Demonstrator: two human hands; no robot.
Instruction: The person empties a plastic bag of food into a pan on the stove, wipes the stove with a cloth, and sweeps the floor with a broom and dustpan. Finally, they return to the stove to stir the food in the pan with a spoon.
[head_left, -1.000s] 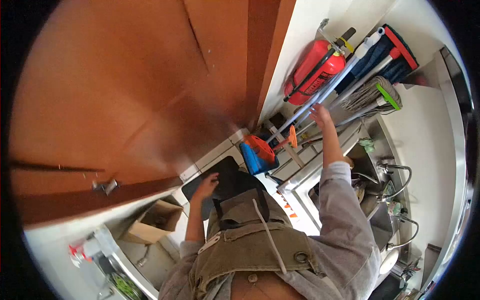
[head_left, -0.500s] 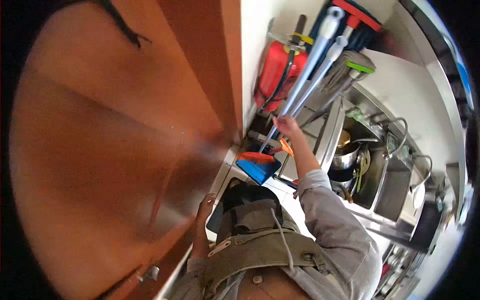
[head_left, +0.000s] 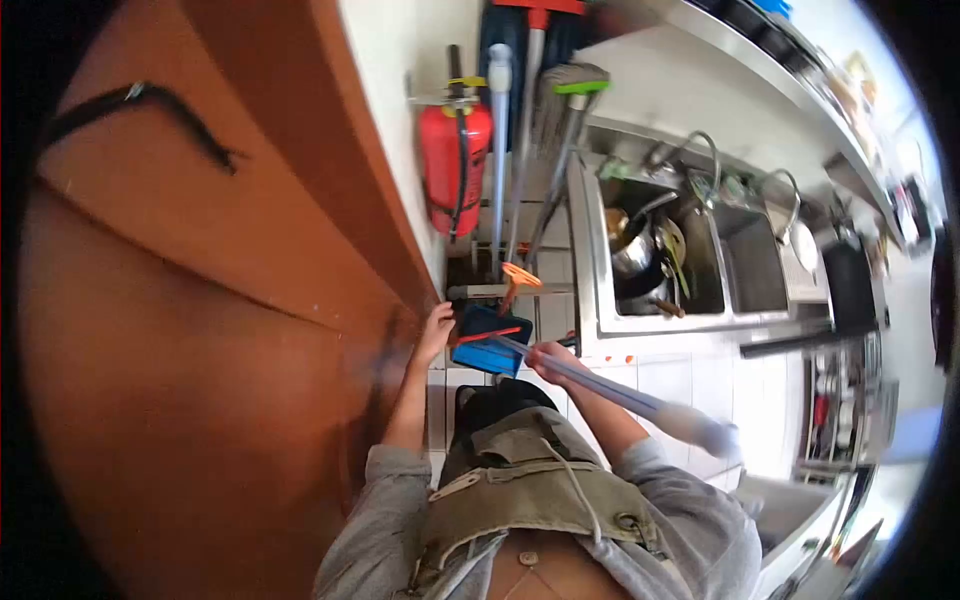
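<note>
My right hand [head_left: 556, 362] is closed round a long pale blue pole [head_left: 615, 388] with a thick white end. The pole slants down to a thin red head [head_left: 488, 336], which overlaps a blue dustpan [head_left: 480, 357] in this view. My left hand [head_left: 437, 328] holds nothing, its fingers loosely extended close to the dustpan's left side and the edge of the brown door [head_left: 230, 400]. An orange handle [head_left: 519, 277] stands up just behind the dustpan.
A red fire extinguisher [head_left: 455, 165] hangs on the wall. Beside it stand another pale blue pole [head_left: 500, 150], a red-topped broom [head_left: 535, 70] and a grey mop [head_left: 565, 110]. To the right, a steel sink [head_left: 650, 322] holds pots. White tiles [head_left: 665, 385] cover the floor.
My right hand has drawn one pole away from the wall and tilted it towards my right side. My left hand has moved forward towards the dustpan. The view has turned right.
</note>
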